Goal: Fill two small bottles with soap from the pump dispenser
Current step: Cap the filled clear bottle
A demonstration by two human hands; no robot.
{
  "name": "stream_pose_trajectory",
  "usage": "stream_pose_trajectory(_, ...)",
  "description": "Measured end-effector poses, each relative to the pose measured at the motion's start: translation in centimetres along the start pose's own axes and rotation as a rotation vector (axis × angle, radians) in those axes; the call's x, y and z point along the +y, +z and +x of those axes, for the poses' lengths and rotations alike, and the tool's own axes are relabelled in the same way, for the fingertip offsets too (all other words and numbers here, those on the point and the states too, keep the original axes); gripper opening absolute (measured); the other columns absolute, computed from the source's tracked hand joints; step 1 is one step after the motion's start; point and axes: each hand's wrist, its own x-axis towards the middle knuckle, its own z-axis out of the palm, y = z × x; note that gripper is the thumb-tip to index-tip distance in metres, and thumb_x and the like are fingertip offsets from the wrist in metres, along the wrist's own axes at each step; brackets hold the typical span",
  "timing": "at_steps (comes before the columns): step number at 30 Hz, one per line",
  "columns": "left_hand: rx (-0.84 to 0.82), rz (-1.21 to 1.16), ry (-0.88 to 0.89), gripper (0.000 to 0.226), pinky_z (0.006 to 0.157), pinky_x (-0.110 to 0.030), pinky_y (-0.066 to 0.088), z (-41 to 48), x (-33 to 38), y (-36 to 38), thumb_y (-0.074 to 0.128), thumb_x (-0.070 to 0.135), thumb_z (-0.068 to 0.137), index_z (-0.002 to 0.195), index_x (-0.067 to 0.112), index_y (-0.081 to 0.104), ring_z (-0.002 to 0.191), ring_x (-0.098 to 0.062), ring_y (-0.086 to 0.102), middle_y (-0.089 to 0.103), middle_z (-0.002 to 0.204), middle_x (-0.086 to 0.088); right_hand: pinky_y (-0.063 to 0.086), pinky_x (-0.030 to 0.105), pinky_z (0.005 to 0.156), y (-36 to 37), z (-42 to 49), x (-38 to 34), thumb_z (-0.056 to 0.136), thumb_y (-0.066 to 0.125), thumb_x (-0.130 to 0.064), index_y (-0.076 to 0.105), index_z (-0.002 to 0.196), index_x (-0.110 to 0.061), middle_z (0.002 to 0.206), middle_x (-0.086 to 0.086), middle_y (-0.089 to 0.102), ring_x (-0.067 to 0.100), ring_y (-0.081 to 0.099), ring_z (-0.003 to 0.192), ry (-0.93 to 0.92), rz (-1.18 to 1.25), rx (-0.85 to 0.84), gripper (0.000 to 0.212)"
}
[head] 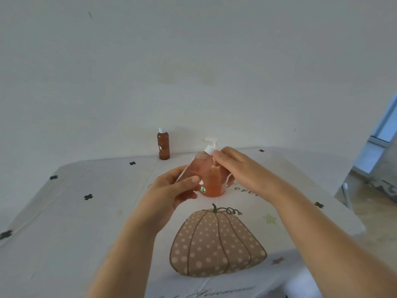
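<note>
My left hand grips a small clear bottle holding orange soap, tilted with its top to the upper right. My right hand has its fingertips on that bottle's white cap. Right behind the two hands stands the pump dispenser of orange soap, its white pump head showing above my fingers. A second small bottle, amber with a white cap, stands upright at the table's far edge by the wall.
The table wears a white cloth with a large dotted pumpkin print in front of me. A white wall rises close behind. The table's right edge drops to a floor at the right.
</note>
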Motion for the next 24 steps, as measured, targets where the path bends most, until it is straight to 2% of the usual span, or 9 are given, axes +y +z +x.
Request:
stream_pose_trajectory(1,-0.013,0.024,-0.007,0.040,0.074,-0.025,0.054,0.0,0.0,-0.2,0.071,0.020,0.075,0.114,0.011,0.071,0.083,-0.016,0.065,0.071,0.092,-0.005,0.052,0.041,0.092,0.1,0.1,-0.2,0.101,0.043,-0.059,0.056,0.091,-0.022,0.083,-0.003,0.065,0.011,0.067,0.080,-0.024,0.002,0.005,0.041)
stream_pose_trajectory(4,-0.033,0.050,-0.045,0.037,0.076,-0.027,0.055,-0.2,-0.2,-0.3,0.072,0.021,0.076,0.112,0.012,0.072,0.083,-0.018,0.065,0.071,0.094,-0.009,0.052,0.048,0.090,0.1,0.5,-0.7,0.105,0.045,-0.049,0.053,0.088,-0.017,0.080,0.007,0.063,0.025,0.066,0.082,-0.076,-0.063,0.020,0.037)
stream_pose_trajectory(5,-0.025,0.039,-0.052,0.036,0.076,-0.027,0.056,-0.3,-0.4,-0.4,0.072,0.022,0.076,0.111,0.012,0.073,0.082,-0.018,0.066,0.070,0.093,-0.010,0.053,0.047,0.087,0.2,0.6,-0.8,0.105,0.045,-0.048,0.052,0.086,-0.016,0.079,0.007,0.060,0.024,0.063,0.078,-0.080,-0.096,0.018,0.037)
stream_pose_trajectory(8,0.004,0.088,-0.030,0.032,0.076,-0.027,0.056,-0.7,-0.8,-0.4,0.074,0.024,0.077,0.109,0.019,0.075,0.080,-0.016,0.065,0.071,0.091,-0.007,0.047,0.037,0.073,0.6,0.9,-1.0,0.106,0.046,-0.046,0.053,0.085,-0.017,0.074,0.000,0.056,0.016,0.054,0.069,-0.065,-0.178,0.018,0.036)
stream_pose_trajectory(12,0.150,0.272,0.059,0.030,0.061,-0.013,0.048,-0.6,-1.0,-0.5,0.075,0.015,0.084,0.105,0.036,0.071,0.067,-0.007,0.062,0.072,0.076,0.007,0.041,0.029,0.062,1.9,1.5,-1.0,0.105,0.047,-0.045,0.053,0.088,-0.017,0.069,-0.002,0.059,0.012,0.054,0.063,-0.014,-0.181,0.065,0.033)
stream_pose_trajectory(16,0.210,0.416,0.142,0.037,0.060,-0.014,0.049,-0.7,-0.7,-1.3,0.074,0.012,0.085,0.098,0.045,0.067,0.064,0.002,0.060,0.072,0.078,0.015,0.049,0.037,0.073,3.5,2.6,-1.6,0.105,0.046,-0.046,0.050,0.086,-0.019,0.077,0.003,0.061,0.017,0.057,0.070,0.020,-0.140,0.116,0.033)
stream_pose_trajectory(19,0.235,0.480,0.129,0.032,0.060,-0.015,0.049,-0.3,-0.3,-2.8,0.075,0.016,0.085,0.106,0.039,0.067,0.068,0.001,0.063,0.072,0.084,0.013,0.051,0.036,0.077,4.6,3.3,-2.4,0.105,0.046,-0.048,0.052,0.089,-0.020,0.079,0.002,0.063,0.016,0.060,0.071,-0.003,-0.110,0.139,0.033)
stream_pose_trajectory(23,0.284,0.547,0.062,0.028,0.074,-0.035,0.057,0.6,-0.2,-4.8,0.073,0.019,0.085,0.109,0.029,0.061,0.078,-0.018,0.069,0.071,0.094,0.007,0.056,0.037,0.079,6.7,4.5,-3.9,0.100,0.052,-0.052,0.057,0.096,-0.022,0.085,-0.003,0.067,0.015,0.067,0.076,-0.066,-0.075,0.125,0.031)
stream_pose_trajectory(24,0.306,0.542,0.064,0.026,0.077,-0.033,0.057,0.8,-0.1,-5.6,0.072,0.018,0.085,0.107,0.028,0.061,0.079,-0.020,0.070,0.071,0.096,0.006,0.057,0.039,0.079,7.4,5.2,-4.5,0.100,0.053,-0.052,0.057,0.093,-0.023,0.084,-0.003,0.067,0.016,0.068,0.076,-0.086,-0.066,0.120,0.030)
